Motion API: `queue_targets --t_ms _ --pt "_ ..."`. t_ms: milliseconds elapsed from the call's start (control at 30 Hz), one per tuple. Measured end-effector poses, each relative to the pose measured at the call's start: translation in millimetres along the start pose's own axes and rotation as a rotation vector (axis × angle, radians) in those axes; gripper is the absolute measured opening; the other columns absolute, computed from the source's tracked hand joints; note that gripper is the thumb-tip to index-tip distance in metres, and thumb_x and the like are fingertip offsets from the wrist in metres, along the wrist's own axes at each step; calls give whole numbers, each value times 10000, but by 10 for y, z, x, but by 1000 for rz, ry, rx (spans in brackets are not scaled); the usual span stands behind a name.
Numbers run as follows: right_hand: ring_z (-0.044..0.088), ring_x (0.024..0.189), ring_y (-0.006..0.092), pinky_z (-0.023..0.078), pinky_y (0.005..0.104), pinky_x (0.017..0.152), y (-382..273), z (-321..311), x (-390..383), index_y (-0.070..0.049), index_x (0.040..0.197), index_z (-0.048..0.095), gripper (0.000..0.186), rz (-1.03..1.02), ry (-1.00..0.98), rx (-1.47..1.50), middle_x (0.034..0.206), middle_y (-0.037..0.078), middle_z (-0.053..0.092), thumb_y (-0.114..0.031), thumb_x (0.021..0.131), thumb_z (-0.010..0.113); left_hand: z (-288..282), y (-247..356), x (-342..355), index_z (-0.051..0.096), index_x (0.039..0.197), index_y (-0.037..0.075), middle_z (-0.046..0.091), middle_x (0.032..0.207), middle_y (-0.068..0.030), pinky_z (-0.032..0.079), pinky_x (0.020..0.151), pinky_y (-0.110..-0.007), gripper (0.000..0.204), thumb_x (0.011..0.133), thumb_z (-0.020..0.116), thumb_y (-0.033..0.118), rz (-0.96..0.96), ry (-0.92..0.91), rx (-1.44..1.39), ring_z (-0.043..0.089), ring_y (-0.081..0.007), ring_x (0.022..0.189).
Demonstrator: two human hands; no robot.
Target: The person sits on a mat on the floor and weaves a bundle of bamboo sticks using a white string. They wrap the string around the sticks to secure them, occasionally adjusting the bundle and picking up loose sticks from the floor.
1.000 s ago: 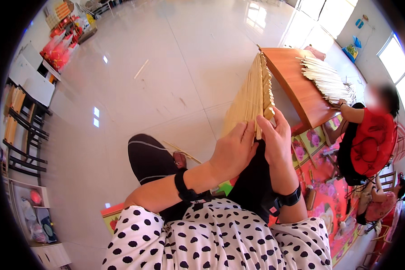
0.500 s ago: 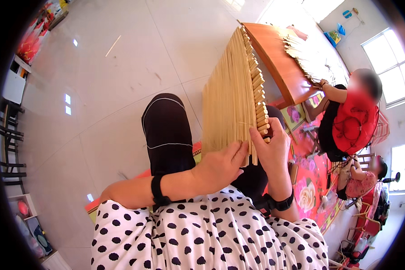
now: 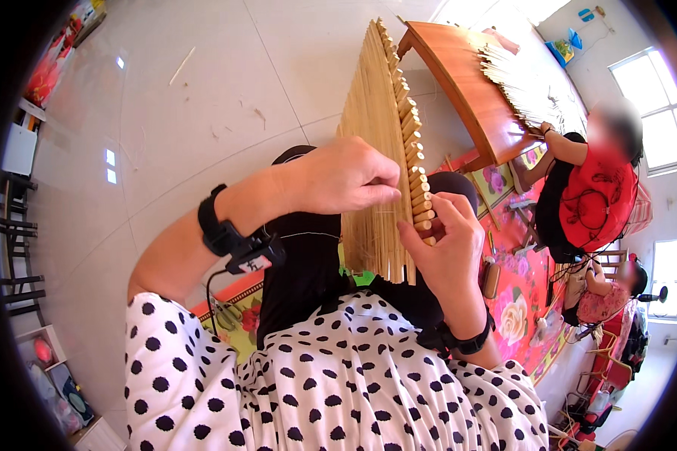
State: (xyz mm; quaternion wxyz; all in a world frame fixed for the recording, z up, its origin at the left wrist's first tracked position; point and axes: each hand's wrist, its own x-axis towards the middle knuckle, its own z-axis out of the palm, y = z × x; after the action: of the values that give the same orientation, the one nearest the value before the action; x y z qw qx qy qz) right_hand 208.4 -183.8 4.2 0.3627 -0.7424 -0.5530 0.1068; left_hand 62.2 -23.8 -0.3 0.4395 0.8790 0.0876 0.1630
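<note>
Change: since half a second ago my view has tipped closer, and my left hand [image 3: 344, 179] has risen from the mat's lower edge to its middle.
Left hand: fingers curled, pinching a thin thread against the straw mat [image 3: 376, 150].
Straw mat: upright on my lap, between both hands.
Right hand [image 3: 445, 244]: fingertips pressed together on the lowest rolled reed ends [image 3: 416, 174].
Wooden table [image 3: 466, 83]: beyond the mat, loose reeds on it.
Floral cloth [image 3: 515, 301]: red, rectangular, lower right floor.
</note>
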Motion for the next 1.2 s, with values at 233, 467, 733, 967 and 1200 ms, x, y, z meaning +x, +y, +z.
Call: queue_targets --t_ms 233,467,733,967,1200 --pt "610 583 176 503 298 562 -28 20 -28 20 965 661 351 -81 -44 -28 1002 107 580 -99 660 789 -97 56 204 629 769 49 599 640 -145 478 579 -394 166 815 628 210 178 -371 235 597 -321 614" --pt "628 647 209 524 311 579 -19 105 -85 22 945 649 360 -90 29 -39 1025 99 574 -80 631 792 -9 150 118 568 672 70 597 610 -86 488 551 -406 175 781 609 200 175 -413 589 608 -299 589" --pt "614 598 179 520 297 554 -81 178 -99 12 946 645 347 -116 16 -12 1010 72 570 -50 626 764 12 27 -15 517 627 59 530 548 -53 430 426 -358 123 679 608 122 513 -308 680 569 -240 494" --pt "613 579 153 516 279 527 -179 313 -124 2 953 637 341 -121 -6 57 1007 66 568 -36 634 753 -97 -54 -289 477 597 76 470 534 -49 422 410 -343 143 649 604 113 467 -346 676 544 -219 481" --pt "591 548 117 502 245 500 16 151 -62 36 931 628 328 -117 52 21 990 79 573 -14 631 753 -461 -185 -809 534 653 67 556 578 -77 469 485 -387 208 800 617 189 17 -283 729 599 -276 557"
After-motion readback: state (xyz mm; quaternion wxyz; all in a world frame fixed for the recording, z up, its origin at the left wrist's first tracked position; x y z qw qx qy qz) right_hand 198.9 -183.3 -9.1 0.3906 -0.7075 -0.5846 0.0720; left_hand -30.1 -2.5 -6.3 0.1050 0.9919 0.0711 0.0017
